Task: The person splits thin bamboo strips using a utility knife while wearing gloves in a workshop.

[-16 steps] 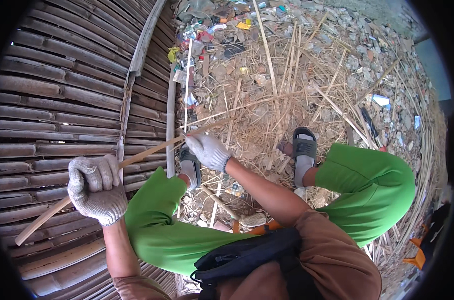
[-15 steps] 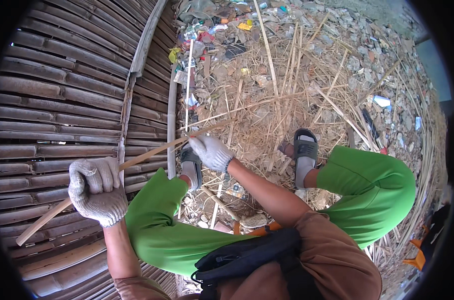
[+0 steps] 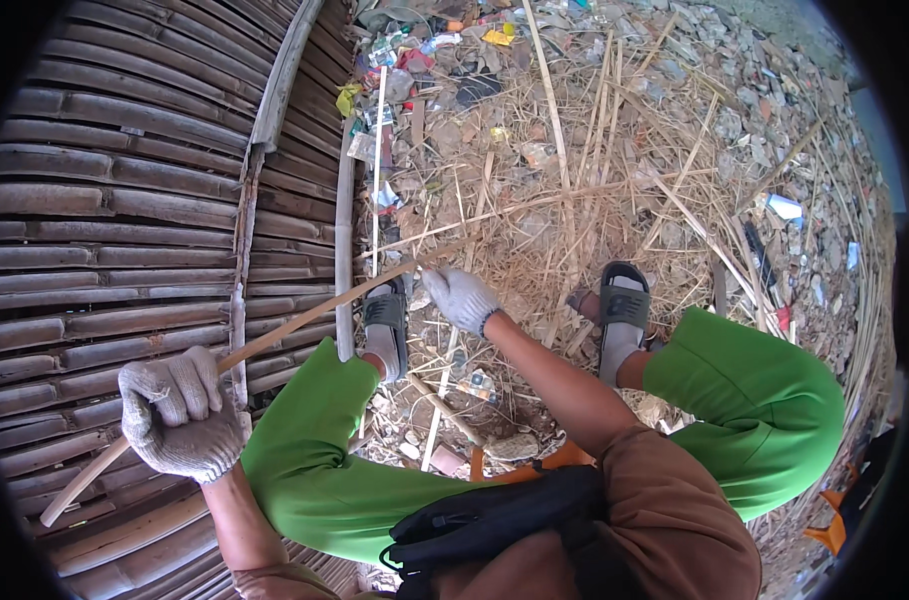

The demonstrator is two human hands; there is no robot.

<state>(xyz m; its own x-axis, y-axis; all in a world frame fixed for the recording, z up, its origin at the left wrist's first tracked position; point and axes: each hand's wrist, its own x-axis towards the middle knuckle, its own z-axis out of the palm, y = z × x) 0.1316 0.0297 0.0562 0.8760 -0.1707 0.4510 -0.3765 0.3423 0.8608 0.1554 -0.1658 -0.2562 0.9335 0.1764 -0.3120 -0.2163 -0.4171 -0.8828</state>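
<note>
In a white knit glove, my left hand (image 3: 181, 412) is closed round a long bamboo strip (image 3: 299, 320). The strip slants from the lower left, past my fist, up toward the far middle. My gloved right hand (image 3: 461, 299) is closed at the strip's far part, its fingers pinched together. A small thin tip shows at those fingers, but what it belongs to is hidden. Below the strip, between my hands, is my left foot in a dark sandal (image 3: 384, 318).
On the left stands a wall of bamboo slats (image 3: 104, 200) with an upright post (image 3: 274, 100). Loose bamboo strips (image 3: 549, 100), shavings and litter cover the ground ahead. My right foot wears a sandal (image 3: 624, 310). Beneath me is an orange seat (image 3: 554, 460).
My right hand has moved a little to the right along the strip. My left hand has shifted slightly left and down, still gripping it. The whole view has tilted a little.
</note>
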